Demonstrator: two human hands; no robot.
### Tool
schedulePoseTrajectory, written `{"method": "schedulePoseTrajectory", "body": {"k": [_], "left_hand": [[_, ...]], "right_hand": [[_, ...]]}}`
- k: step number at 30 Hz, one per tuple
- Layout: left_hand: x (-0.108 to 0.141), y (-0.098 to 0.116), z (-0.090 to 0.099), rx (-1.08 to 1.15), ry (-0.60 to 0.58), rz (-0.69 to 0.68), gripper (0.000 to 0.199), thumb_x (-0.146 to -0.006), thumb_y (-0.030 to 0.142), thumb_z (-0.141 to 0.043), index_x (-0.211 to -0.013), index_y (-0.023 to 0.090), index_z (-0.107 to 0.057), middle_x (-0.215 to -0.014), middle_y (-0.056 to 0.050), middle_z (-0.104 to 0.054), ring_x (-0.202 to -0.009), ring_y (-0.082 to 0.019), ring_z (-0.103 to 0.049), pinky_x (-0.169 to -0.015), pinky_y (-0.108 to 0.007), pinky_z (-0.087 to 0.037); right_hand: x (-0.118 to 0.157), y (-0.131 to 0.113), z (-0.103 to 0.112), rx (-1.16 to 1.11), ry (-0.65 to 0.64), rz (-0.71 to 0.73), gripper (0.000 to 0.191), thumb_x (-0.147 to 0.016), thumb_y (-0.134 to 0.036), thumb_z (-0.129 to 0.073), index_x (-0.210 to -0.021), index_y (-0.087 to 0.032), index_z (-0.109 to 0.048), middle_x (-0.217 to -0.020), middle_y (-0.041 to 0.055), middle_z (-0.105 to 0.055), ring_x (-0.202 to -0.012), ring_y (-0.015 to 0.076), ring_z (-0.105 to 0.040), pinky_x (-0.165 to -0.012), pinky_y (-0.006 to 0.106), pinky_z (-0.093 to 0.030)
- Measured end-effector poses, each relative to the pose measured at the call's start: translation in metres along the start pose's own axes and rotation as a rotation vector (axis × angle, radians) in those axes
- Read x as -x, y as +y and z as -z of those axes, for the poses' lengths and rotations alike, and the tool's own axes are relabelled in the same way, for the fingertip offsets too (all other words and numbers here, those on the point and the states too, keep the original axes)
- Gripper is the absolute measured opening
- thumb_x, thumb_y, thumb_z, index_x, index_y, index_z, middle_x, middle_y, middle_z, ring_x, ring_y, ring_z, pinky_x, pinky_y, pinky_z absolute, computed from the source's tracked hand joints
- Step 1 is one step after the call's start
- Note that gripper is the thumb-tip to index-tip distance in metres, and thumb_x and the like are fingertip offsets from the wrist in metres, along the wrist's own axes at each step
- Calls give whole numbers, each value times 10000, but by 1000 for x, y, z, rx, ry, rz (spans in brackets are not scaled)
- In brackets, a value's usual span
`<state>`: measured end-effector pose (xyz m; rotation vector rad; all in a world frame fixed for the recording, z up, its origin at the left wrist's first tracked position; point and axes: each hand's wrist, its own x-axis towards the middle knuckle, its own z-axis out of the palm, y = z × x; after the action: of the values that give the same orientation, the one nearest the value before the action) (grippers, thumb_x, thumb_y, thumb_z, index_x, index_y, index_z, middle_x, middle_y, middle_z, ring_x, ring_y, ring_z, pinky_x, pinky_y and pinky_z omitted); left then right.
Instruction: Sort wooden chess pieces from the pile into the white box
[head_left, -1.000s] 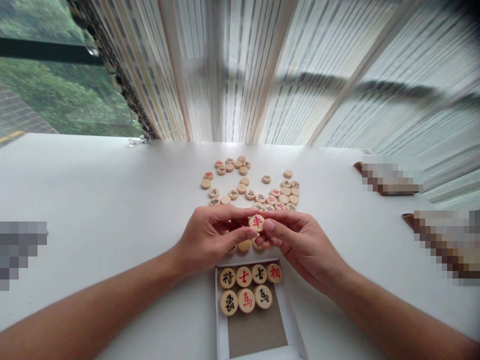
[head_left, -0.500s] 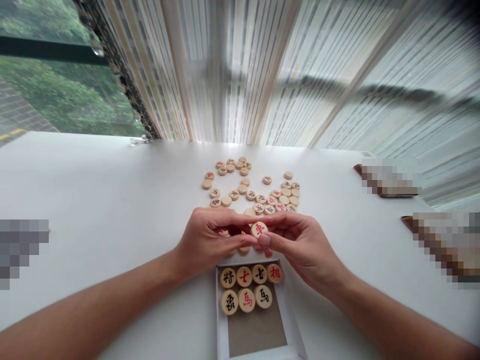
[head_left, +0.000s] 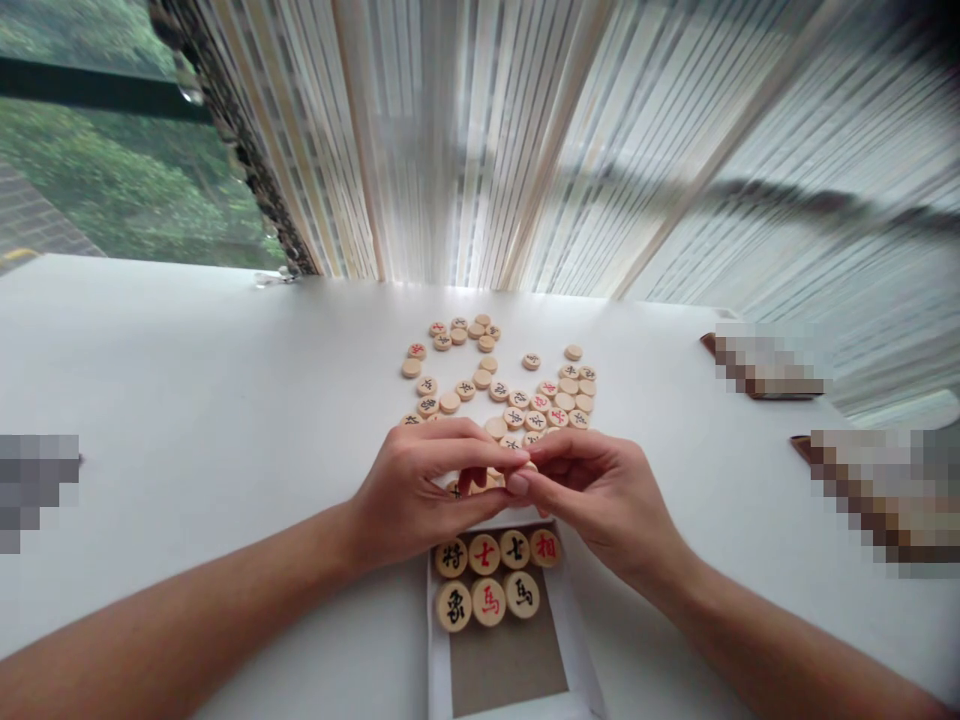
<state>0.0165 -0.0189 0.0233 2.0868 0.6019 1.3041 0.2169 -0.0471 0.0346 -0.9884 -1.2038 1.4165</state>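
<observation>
Between my left hand (head_left: 427, 478) and my right hand (head_left: 600, 480) is a round wooden piece (head_left: 525, 470), pinched by the fingertips of both just above the box's far edge. Fingers cover much of it, and its marking cannot be read. Below my hands lies an open white box (head_left: 440, 660) with a grey-brown bottom. Inside, at its far end, several round pieces with red or black characters form two rows, such as the red-marked piece (head_left: 489, 601). More loose pieces lie beneath and beyond my hands, partly hidden by them.
Farther back on the white table (head_left: 247, 400), many wooden pieces lie scattered, some face down. Two blurred-out brown-edged objects (head_left: 765, 365) rest at the right. A pleated curtain (head_left: 465, 150) hangs behind the table's far edge.
The held piece has tilted, so its red character no longer shows. My hands remain close together, and the whole view has shifted slightly.
</observation>
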Motion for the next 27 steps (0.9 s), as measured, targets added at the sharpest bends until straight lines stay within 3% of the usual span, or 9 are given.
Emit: {"method": "schedulePoseTrajectory", "body": {"k": [8,17,27], "left_hand": [[-2,1,-1,124,83,110,177,-841,110,-856,-1011,139,-818,-827,-69,-798,-618,-119,-711,-578,-209,-596],[-3,-1,-1,167,76,108,122,-852,89,-843,-958,149,-834,-905,-85,-810,-755,-154,-762,-685,-242,-640],[0,-3,-1,204,88,156,161,-875,78,-805,-998,172,-850,-937,-82,-817,-858,-169,-774,-780,-254,-638]], "right_hand": [[0,3,3,21,12,67,218,-753,-326,-965,-934,-237,-881,-828,61,-831,-672,183,-761,-629,297,-669],[-1,2,1,44,21,135,211,-711,-310,-995,-888,-274,-886,-817,36,-807,-727,161,-735,-620,232,-618],[0,9,6,16,1,71,161,-777,-298,-957,-919,-275,-885,-862,40,-820,-774,163,-751,-680,239,-623]]}}
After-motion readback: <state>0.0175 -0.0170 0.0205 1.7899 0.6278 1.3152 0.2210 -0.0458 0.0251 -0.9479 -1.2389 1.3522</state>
